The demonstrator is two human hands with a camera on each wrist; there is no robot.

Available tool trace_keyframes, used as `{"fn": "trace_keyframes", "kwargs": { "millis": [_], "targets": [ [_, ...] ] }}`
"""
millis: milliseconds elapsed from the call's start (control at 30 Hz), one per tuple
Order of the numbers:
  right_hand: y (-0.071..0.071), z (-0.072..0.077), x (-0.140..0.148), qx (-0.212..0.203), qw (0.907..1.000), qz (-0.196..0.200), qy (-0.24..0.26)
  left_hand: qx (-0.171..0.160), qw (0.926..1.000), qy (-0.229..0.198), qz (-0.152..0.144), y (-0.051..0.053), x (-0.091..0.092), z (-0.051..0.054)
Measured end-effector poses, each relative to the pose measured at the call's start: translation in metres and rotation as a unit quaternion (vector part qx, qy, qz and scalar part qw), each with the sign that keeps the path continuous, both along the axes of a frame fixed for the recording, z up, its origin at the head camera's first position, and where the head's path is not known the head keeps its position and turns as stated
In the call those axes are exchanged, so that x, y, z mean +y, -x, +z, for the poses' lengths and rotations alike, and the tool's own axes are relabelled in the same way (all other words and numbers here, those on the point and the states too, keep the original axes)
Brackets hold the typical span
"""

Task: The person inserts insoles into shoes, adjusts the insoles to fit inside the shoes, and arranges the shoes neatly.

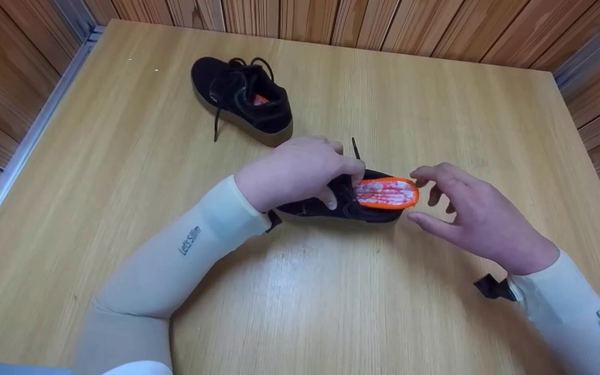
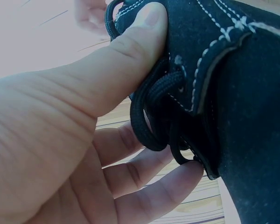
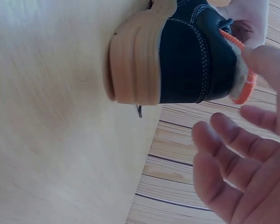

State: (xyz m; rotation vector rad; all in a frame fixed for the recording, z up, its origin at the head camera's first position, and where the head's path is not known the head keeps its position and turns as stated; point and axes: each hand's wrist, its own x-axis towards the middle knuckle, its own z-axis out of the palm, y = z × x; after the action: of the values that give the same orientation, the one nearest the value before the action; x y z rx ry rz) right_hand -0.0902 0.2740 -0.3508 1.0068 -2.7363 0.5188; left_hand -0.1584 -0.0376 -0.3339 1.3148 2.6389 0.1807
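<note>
A black lace-up shoe [image 1: 375,214] lies on the table with its toe to the left. My left hand [image 1: 302,169] grips it over the laced part; in the left wrist view the thumb lies on one side of the black laces [image 2: 141,112] and the fingers on the other. An orange-edged insole [image 1: 387,192] with a red-and-white mottled face sticks up out of the heel opening, its front part hidden in the shoe. Just off the insole's heel end, my right hand [image 1: 474,216] holds nothing, fingers loosely bent and thumb apart.
The matching black shoe [image 1: 227,86] stands farther back on the wooden table [image 1: 300,307], laces loose and some orange-red inside. A black lace end [image 1: 355,148] juts beyond the near shoe. Wood-panelled walls [image 1: 331,23] border the table.
</note>
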Motion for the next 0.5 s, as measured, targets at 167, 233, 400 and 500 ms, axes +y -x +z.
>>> {"fn": "trace_keyframes", "kwargs": {
  "millis": [167, 233, 400, 500],
  "targets": [
    [0.002, 0.004, -0.006, 0.045, 0.9984, 0.035, 0.005, -0.009, 0.9999, 0.005, 0.006, -0.001, 0.000, 0.001],
    [0.002, 0.005, -0.008, 0.055, 0.9977, 0.040, 0.005, -0.011, 0.9999, 0.006, 0.006, -0.001, -0.001, 0.002],
    [0.003, 0.004, -0.012, 0.070, 0.9968, 0.039, 0.004, -0.010, 0.9999, 0.004, 0.003, -0.001, 0.000, 0.002],
    [0.004, 0.003, -0.015, 0.066, 0.9971, 0.037, -0.003, -0.009, 1.0000, 0.002, 0.004, -0.001, 0.000, 0.002]
  ]
}}
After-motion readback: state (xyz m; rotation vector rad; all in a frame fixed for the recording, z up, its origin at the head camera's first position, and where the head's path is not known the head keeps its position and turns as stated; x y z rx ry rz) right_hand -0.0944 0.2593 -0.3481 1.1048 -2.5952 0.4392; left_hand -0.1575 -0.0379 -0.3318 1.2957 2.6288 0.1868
